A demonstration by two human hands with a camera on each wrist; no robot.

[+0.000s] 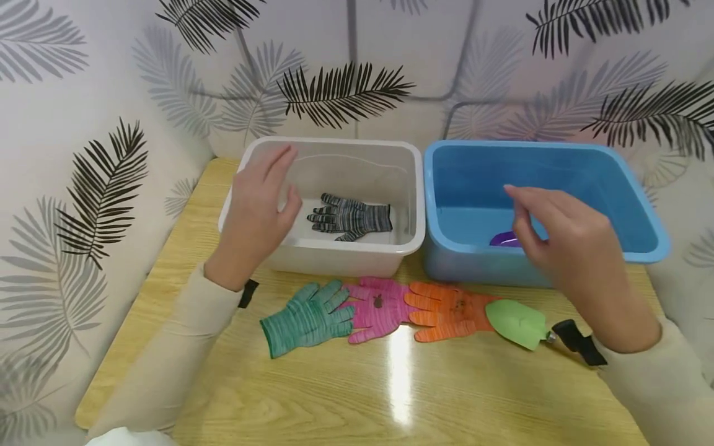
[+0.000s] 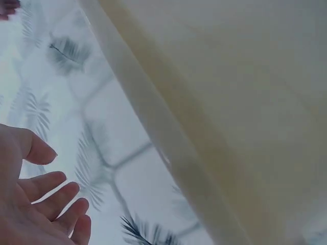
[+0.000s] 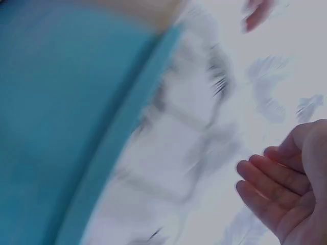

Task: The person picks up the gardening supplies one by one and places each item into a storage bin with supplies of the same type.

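My left hand [image 1: 256, 207] hovers over the left side of a white bin [image 1: 346, 257], its fingers loosely bent and holding nothing. Inside that bin lies a black-and-grey striped glove [image 1: 354, 217]. Above the front rim of a blue bin [image 1: 474, 263] is my right hand [image 1: 569, 238], also holding nothing, fingers relaxed in the right wrist view. A purple object [image 1: 504, 239] shows in the blue bin, partly hidden by that hand. On the table in front, a green glove [image 1: 307, 319], a pink glove [image 1: 379, 310] and an orange glove [image 1: 452, 311] overlap in a row.
At the row's right end, a hand trowel's light green blade [image 1: 519, 323] overlaps the orange glove; its handle is partly hidden near my right wrist. The bins stand side by side on a wooden table [image 1: 312, 396]. Leaf-patterned fabric [image 1: 379, 62] rises behind and at both sides.
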